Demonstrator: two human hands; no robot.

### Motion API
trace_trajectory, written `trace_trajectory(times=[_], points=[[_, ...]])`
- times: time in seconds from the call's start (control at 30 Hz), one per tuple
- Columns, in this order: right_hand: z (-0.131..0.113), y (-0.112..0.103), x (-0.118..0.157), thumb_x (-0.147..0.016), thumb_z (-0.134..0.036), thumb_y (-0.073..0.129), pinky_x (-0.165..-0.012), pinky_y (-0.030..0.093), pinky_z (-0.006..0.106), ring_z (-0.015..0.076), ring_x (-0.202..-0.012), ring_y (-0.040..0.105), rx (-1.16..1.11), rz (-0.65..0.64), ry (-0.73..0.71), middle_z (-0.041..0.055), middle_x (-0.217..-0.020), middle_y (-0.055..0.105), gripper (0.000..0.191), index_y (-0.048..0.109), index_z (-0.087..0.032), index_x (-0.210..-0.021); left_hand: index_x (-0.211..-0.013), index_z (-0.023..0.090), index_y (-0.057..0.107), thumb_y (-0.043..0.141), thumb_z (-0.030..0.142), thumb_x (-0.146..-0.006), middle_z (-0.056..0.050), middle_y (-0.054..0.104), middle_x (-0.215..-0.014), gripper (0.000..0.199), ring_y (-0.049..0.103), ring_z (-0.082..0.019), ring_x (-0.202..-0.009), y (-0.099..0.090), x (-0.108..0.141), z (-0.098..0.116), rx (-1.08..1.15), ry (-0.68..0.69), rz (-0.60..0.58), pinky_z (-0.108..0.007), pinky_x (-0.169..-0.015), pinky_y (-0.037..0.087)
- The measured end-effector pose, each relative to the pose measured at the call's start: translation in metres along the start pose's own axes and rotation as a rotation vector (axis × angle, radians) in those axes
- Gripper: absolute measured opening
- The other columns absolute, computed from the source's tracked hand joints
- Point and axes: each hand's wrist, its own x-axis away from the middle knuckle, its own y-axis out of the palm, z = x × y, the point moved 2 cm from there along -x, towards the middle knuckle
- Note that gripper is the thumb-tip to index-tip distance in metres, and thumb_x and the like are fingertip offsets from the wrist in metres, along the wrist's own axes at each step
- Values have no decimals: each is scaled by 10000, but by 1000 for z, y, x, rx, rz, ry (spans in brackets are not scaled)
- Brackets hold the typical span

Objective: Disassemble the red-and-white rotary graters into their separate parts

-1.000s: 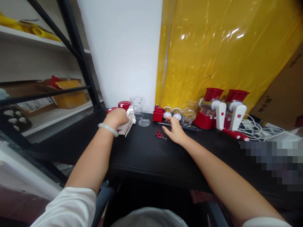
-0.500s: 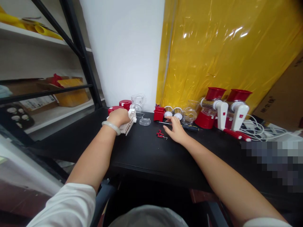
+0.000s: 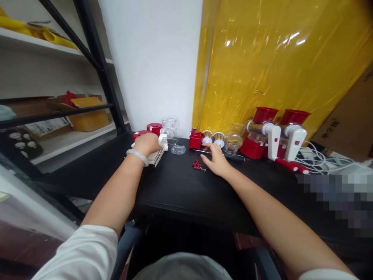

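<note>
My left hand (image 3: 148,144), with a pale bangle at the wrist, is closed at the left of the table over a white plastic part (image 3: 159,154); its fingertips are hidden. My right hand (image 3: 217,158) is open, thumb and fingers apart, with nothing held. Under and beside it lies a screwdriver (image 3: 235,157) with a dark handle. Just left of that hand are small red parts (image 3: 196,165) and a short metal piece (image 3: 204,169). Behind it stand a red hopper (image 3: 196,140) and two grater drums (image 3: 218,139). A clear oval piece (image 3: 178,149) lies between the hands.
Two assembled red-and-white rotary graters (image 3: 253,146) with crank handles stand at the right, near white cables (image 3: 316,159). Red round bases (image 3: 154,127) and a clear housing (image 3: 170,123) are at the back left. A black-framed shelf (image 3: 106,81) borders the table's left.
</note>
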Motion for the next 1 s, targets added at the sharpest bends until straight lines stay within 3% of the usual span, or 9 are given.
trace_trajectory(times=[0.23,0.4,0.5,0.6,0.7,0.8,0.9,1.0], points=[[1,0,-1,-879,-300,579,-944,477,497,289,-1041,523,10,0,-4,109,-1049,582,375,518,-206,-1236,-1035,107,731,640,527,-746,-253,707,-1076,519,655,-401,-1005,5,-7,-5,31,-29,22,-433,-806,505],[2,2,0,-882,-311,573,-936,480,489,288,-1048,521,6,-8,-1,110,-1058,584,376,517,-205,-1238,-1010,120,716,571,674,-788,-258,686,-1074,614,637,-419,-1023,-1,0,-3,66,-111,88,-478,-826,486],[1,2,1,-882,-313,566,-943,470,484,284,-1042,525,25,-12,-5,107,-1055,582,377,517,-208,-1241,-1047,115,678,526,651,-841,-246,674,-1040,594,634,-410,-1001,-8,6,1,140,-119,231,-493,-834,475],[1,-4,-2,-860,-317,580,-1004,418,504,301,-1108,504,122,76,53,135,-1129,541,407,525,-188,-1242,-1154,106,607,503,531,-899,-226,644,-1058,506,594,-389,-1042,-15,14,14,260,-26,507,-502,-876,460],[11,-21,-11,-797,-310,632,-1077,333,527,352,-1260,408,263,353,338,203,-1278,441,545,489,-126,-1289,-1213,104,571,508,402,-915,-225,574,-1203,426,474,-392,-1199,-16,26,36,290,194,752,-512,-972,421],[32,-40,-22,-748,-307,676,-1107,304,484,372,-1307,375,328,551,744,253,-1350,400,717,402,-57,-1361,-1240,118,576,530,350,-912,-212,511,-1315,404,418,-389,-1249,-10,39,61,245,439,812,-528,-1033,384],[55,-51,-32,-713,-349,729,-1074,360,439,379,-1308,397,318,547,1063,267,-1405,388,842,353,-59,-1408,-1217,126,604,534,319,-915,-209,491,-1347,365,398,-383,-1274,-4,49,78,236,565,815,-530,-1058,375],[69,-53,-38,-693,-490,756,-1038,403,463,387,-1313,413,302,464,1200,265,-1418,417,895,373,-86,-1393,-1189,125,626,541,301,-911,-210,478,-1357,341,393,-380,-1289,0,53,82,243,617,795,-529,-1070,377]])
